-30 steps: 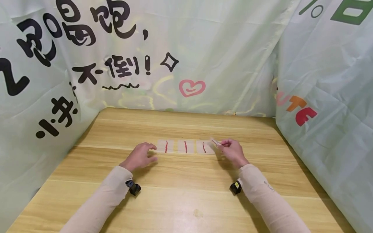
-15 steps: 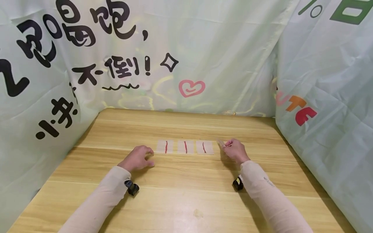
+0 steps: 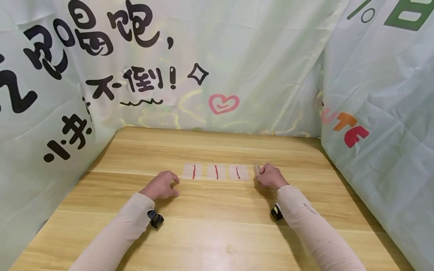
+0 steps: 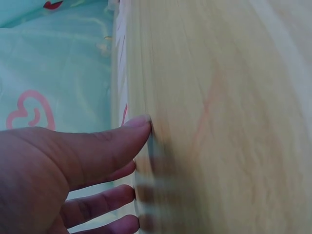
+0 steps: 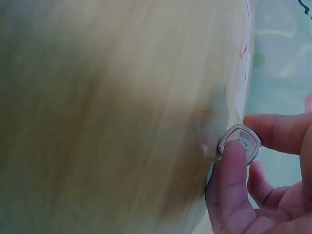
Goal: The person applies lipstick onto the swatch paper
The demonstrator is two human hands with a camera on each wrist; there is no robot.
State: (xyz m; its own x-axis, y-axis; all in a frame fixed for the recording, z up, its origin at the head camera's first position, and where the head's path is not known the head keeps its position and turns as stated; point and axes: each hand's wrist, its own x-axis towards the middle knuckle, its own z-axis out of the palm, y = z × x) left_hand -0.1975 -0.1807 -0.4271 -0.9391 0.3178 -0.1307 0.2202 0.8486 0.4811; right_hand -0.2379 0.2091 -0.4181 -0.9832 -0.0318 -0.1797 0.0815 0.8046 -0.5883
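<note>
On the wooden table, three whitish square sheets lie in a row: a left sheet, a middle sheet and a right sheet. Each bears one red stroke. My right hand, just right of the row, pinches a small tube that looks like a lipstick. Its rounded-square silvery end, with a round printed label, faces the right wrist camera; fingers hide much of the rest. My left hand rests beside the left sheet, thumb and fingers apart with nothing between them.
A pale fabric curtain with printed characters and a pink heart hangs behind the table and along both sides. Each wrist carries a black camera, the left wrist camera and the right wrist camera.
My right hand has moved a little right, away from the right sheet, and turned the tube from slanting over that sheet to lying beside it. The left hand has shifted slightly left.
</note>
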